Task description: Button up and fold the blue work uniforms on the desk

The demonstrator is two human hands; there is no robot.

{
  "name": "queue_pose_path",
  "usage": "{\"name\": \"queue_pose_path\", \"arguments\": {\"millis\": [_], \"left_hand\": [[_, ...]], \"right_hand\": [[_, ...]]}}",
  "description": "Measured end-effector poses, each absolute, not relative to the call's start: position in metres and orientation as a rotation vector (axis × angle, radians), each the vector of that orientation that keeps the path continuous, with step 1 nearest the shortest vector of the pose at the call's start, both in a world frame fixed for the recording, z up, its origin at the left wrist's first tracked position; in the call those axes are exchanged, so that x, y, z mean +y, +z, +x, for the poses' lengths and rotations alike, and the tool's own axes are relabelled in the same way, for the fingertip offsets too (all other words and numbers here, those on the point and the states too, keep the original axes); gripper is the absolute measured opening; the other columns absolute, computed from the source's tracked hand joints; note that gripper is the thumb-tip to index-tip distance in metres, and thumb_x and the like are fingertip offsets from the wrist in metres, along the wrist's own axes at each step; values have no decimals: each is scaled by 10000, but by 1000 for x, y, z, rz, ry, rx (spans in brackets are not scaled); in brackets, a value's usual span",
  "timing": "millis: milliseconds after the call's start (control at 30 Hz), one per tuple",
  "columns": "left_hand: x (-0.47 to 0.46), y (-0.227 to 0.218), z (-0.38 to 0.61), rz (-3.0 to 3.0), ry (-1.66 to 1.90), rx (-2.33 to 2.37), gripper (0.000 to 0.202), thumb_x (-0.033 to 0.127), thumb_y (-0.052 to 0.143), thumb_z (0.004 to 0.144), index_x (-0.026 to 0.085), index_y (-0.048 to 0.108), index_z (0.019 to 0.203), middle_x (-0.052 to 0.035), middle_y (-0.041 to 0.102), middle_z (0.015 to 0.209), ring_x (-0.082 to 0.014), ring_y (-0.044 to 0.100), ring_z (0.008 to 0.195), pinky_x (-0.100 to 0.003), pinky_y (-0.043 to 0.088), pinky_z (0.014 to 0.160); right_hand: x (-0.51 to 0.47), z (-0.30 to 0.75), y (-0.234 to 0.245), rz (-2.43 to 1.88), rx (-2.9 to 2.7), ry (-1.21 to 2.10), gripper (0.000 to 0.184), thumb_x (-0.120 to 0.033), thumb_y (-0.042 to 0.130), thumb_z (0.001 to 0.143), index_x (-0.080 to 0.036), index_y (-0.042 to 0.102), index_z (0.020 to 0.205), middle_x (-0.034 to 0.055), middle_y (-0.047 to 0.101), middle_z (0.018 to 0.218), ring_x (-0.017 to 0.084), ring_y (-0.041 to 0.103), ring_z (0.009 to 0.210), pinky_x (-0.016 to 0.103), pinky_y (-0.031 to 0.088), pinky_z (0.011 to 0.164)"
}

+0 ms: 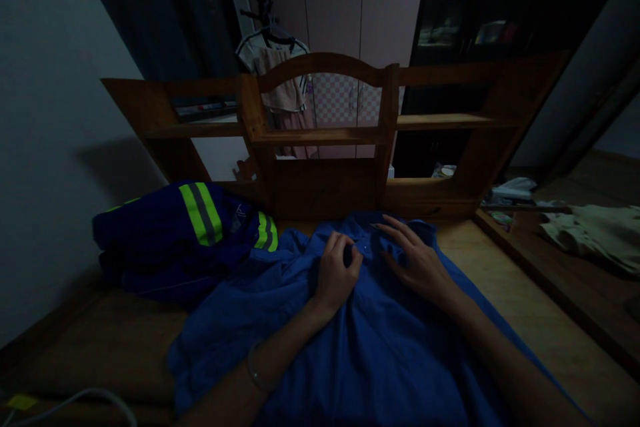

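A blue shirt (pixel 320 347) lies spread and wrinkled on the wooden desk, its collar end toward the shelf. Near the collar, my left hand (pixel 337 270) is closed, thumb and fingertips curled together at the edge of the cloth. Small light dots, perhaps snaps or buttons, show beside those fingertips. My right hand (pixel 417 263) rests on the shirt's upper right part with its fingers stretched out and apart. To the left sits a bundled dark blue garment (pixel 160 247) with yellow-green and grey reflective bands.
A wooden shelf unit (pixel 320 137) stands along the desk's far edge. At the lower left runs a white cable (pixel 90 392) with a yellow tag. Pale cloth (pixel 595 233) lies at the right. Behind, clothes (pixel 280 80) hang on a stand before a pink wardrobe (pixel 333 7).
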State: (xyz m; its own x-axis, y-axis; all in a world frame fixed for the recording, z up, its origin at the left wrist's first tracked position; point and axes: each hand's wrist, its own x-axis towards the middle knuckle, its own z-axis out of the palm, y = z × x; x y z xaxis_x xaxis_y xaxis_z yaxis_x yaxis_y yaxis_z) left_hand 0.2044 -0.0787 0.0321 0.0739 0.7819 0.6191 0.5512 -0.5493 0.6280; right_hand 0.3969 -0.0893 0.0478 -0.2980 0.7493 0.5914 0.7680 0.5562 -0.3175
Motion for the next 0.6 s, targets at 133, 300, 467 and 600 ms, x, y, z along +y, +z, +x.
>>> {"name": "queue_pose_path", "arguments": {"millis": [133, 300, 467, 600], "left_hand": [[-84, 31, 209, 2091, 1320, 1325, 114, 317, 556, 851, 204, 566, 862, 3, 604, 827, -148, 562, 799, -271, 431, 754], [-77, 25, 203, 1992, 1217, 1205, 152, 301, 669, 764, 203, 607, 861, 12, 645, 847, -147, 595, 827, -251, 439, 752], [-66, 19, 194, 1889, 1159, 1069, 161, 289, 678, 757, 189, 628, 872, -9, 663, 875, -164, 618, 841, -260, 464, 766], [-61, 13, 195, 1804, 1120, 1049, 221, 284, 720, 716, 174, 642, 891, -36, 674, 918, -189, 624, 903, -288, 471, 824]], "right_hand": [[-87, 396, 36, -1169, -2189, 146, 603, -221, 532, 863, -335, 317, 1414, 26, 436, 1365, 191, 509, 1163, 336, 484, 935], [-84, 397, 27, -1140, -2146, 275, 487, -228, 557, 859, -303, 455, 1330, 37, 559, 1013, 142, 559, 783, 286, 506, 718], [-88, 393, 34, -1069, -2038, 397, 538, -276, 581, 846, -292, 408, 1356, 73, 464, 1286, 122, 549, 761, 284, 500, 717], [-88, 395, 34, -1112, -2041, 502, 501, -300, 565, 859, -278, 415, 1337, 43, 571, 1115, 102, 532, 649, 251, 471, 622]]}}
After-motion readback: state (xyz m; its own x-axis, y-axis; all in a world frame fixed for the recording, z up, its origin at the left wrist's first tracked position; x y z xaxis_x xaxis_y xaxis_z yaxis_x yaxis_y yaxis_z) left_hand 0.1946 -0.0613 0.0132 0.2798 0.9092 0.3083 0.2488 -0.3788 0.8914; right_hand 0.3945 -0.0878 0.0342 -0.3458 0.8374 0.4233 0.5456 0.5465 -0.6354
